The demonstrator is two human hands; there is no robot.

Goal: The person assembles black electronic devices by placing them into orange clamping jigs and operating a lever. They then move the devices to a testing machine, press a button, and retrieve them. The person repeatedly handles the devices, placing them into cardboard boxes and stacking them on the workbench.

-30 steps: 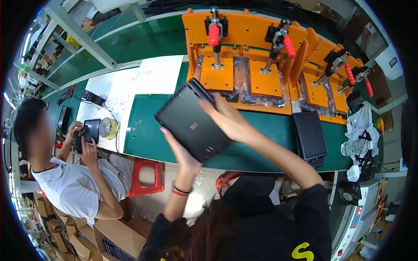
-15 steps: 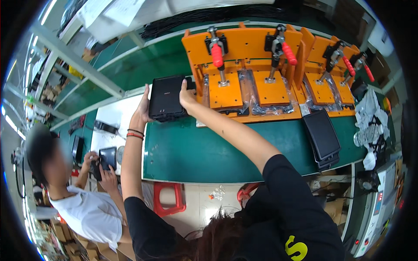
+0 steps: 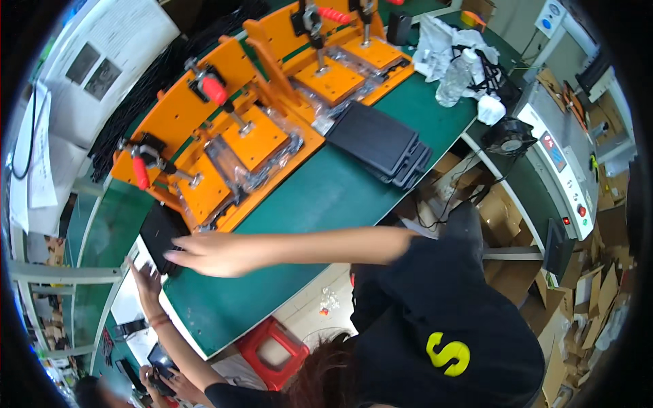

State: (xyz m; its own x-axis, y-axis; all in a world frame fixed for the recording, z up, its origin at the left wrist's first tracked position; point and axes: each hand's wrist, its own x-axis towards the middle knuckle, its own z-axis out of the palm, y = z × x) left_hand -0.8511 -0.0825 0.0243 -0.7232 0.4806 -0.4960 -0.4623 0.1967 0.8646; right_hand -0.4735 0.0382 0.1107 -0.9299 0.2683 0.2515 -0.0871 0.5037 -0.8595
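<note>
Reaching over the green-topped desk [image 3: 299, 211], both bare hands have a loose, unclosed grip. The right hand [image 3: 214, 254] is blurred and flattened, its fingers stretched out across the near side of a flat black rectangular stack [image 3: 160, 230]. The left hand [image 3: 145, 282], above a reddish wristband [image 3: 158, 319], has its fingers spread just beside the stack's lower end; whether either hand touches it I cannot tell. The stack lies at the desk's left part, close against an orange fixture [image 3: 170, 95] with red-handled clamps and clear plastic film; its faint pale top marks are too small to read. Farther right, beside the fixture, a second pile of black rectangular cases [image 3: 373, 139] rests on the desk, and beyond it a clear plastic bottle [image 3: 457, 78] stands near crumpled white plastic bags [image 3: 435, 44]. One bold yellow character [image 3: 447, 353] is printed on the person's black shirt [image 3: 496, 306]. White printed sheets [image 3: 112, 41] at upper left carry dark square pictures and lines too small to read; a white machine panel [image 3: 554, 153] at right has a lit red display.
</note>
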